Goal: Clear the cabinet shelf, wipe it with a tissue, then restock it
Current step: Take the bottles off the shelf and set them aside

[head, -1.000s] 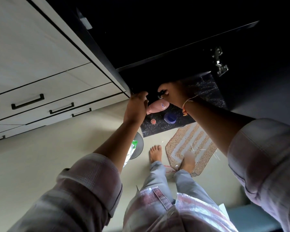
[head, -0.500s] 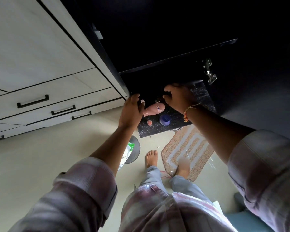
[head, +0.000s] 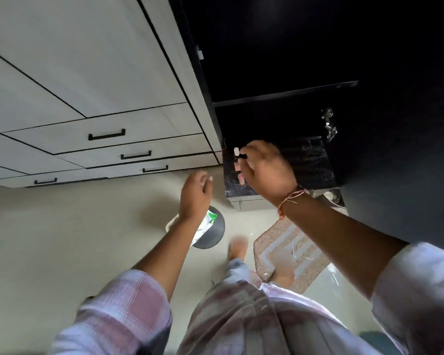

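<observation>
My right hand (head: 265, 170) hovers over the black marble ledge (head: 310, 162) below the dark open cabinet (head: 280, 119). Its fingertips pinch a small dark item with a white cap (head: 236, 151). Bits of pink (head: 240, 179) show on the ledge beside the fingers; the hand hides the rest of what lies there. My left hand (head: 195, 193) hangs in the air to the left of the ledge, fingers loosely apart and holding nothing. A dark shelf edge (head: 285, 94) runs across the cabinet above; the inside is too dark to read.
Pale drawers with black handles (head: 107, 135) fill the left. A round bin (head: 212, 233) holding a white and green packet stands on the floor below my left hand. A woven mat (head: 290, 249) lies under my feet. A metal hinge (head: 328, 124) is at the cabinet's right.
My left hand has come off the ledge and dropped down to the left. My right hand now covers the pink bottle and blue cap and pinches a small white-capped item.
</observation>
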Available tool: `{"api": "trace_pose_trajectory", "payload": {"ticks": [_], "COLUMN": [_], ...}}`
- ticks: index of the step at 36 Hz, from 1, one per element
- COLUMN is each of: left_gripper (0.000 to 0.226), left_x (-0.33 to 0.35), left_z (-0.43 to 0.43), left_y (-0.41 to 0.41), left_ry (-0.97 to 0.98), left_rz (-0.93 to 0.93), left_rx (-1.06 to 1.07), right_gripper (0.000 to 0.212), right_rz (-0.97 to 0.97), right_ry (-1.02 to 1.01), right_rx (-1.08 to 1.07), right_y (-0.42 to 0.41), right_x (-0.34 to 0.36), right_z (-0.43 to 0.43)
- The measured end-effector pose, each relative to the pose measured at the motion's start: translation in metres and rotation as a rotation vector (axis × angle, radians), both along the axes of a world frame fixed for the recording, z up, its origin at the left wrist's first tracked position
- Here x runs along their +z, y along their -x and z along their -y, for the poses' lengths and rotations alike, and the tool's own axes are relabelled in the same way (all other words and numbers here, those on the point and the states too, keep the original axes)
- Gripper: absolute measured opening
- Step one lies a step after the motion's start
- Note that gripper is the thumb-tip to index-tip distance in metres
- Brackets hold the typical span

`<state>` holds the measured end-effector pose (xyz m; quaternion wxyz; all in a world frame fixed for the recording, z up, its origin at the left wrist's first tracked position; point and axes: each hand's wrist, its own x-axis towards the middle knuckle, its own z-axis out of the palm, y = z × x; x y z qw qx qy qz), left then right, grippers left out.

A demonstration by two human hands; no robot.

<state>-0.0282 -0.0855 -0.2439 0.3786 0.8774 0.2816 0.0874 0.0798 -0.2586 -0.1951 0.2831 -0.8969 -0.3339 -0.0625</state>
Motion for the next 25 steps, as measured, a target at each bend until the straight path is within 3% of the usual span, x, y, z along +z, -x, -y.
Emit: {"api": "trace_pose_trajectory", "payload": {"ticks": [4, 8, 14, 18, 25], "left_gripper": [0.017, 0.015, 0.014, 0.019, 0.02], "left_x": [-0.007, -0.024, -0.062, -0.103, -0.179], "left_z": [-0.007, -0.018, -0.035, -0.05, -0.075], "left_y": [0.054, 0.101, 0.147, 0.159, 0.15], "left_ry": [0.01, -0.023, 0.043, 0.142, 0.235], "left_rz": [-0.067, -0.142, -0.278, -0.367, -0.443], "left_rx": [0.13, 0.225, 0.344, 0.352, 0.311], "right_gripper": [0.025, 0.022, 0.037, 0.048, 0.048], "right_rz": [-0.041, -0.334, -0.636, -0.689, -0.723], "right_ry": [0.06, 0.187, 0.429, 0.537, 0.63], "right_rx": [0.207, 0.362, 0.31, 0.312, 0.256], "right_y": [0.041, 0.078, 0.115, 0.125, 0.124], "right_x": [0.0, -0.02, -0.07, -0.098, -0.152], "right_z": [-0.021, -0.043, -0.057, -0.07, -0.123]}}
